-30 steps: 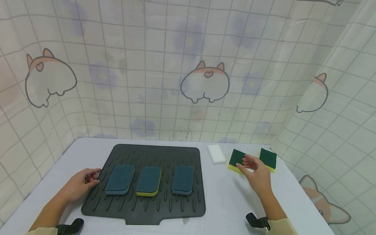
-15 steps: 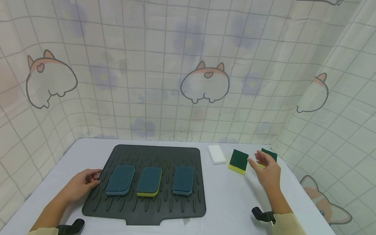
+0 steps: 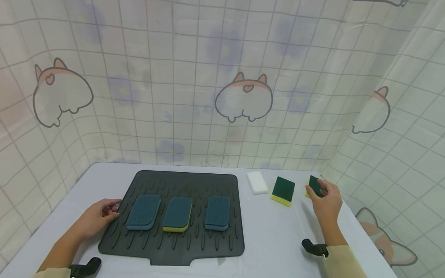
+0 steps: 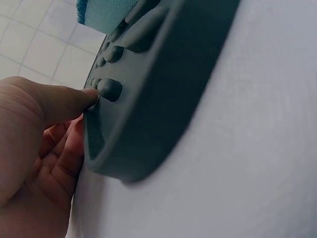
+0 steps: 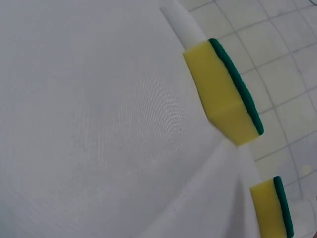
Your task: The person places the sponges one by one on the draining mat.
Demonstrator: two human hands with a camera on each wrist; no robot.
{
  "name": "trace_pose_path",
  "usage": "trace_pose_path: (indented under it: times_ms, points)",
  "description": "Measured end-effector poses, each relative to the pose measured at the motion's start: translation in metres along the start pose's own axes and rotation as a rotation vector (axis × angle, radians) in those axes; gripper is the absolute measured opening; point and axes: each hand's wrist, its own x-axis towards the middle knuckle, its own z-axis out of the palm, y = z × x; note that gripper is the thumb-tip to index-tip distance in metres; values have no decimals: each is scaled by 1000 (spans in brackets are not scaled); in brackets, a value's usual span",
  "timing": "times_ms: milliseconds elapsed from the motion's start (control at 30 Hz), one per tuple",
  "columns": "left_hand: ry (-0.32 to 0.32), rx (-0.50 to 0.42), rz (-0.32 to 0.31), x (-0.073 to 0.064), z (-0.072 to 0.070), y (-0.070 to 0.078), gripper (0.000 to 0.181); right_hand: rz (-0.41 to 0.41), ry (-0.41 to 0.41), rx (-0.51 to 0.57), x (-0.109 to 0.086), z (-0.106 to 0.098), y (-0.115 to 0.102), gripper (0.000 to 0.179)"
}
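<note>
My left hand (image 3: 98,218) holds the left edge of a dark grey ridged drying mat (image 3: 222,245). In the left wrist view the thumb lies on the mat's rim and the fingers curl at its side. A blue-topped sponge (image 3: 143,211), a yellow-bodied blue-topped sponge (image 3: 176,213) and another blue one (image 3: 217,212) sit on the mat. My right hand (image 3: 328,202) hovers by the rightmost green-and-yellow sponge (image 3: 314,186), thumb and fingers spread over it and partly hiding it. A second green-and-yellow sponge (image 3: 283,190) lies to its left.
A white sponge block (image 3: 257,182) lies to the right of the mat, near the back. The white table (image 3: 271,235) ends at a patterned curtain (image 3: 194,96) behind. Another curtain side hangs close by on the right.
My right hand has moved right, from the nearer green-and-yellow sponge to the rightmost one. The left hand stays at the mat's edge, and the sponges have not moved.
</note>
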Motion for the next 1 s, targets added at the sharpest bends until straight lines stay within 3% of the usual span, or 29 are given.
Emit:
trace_pose_path:
  times_ms: [567, 1000]
  points:
    - [15, -11, 33, -1, -2, 1, 47, 236, -103, -126, 13, -1, 26, 76]
    - [4, -14, 33, 0, -1, -3, 48, 367, -195, -118, 22, 2, 39, 96]
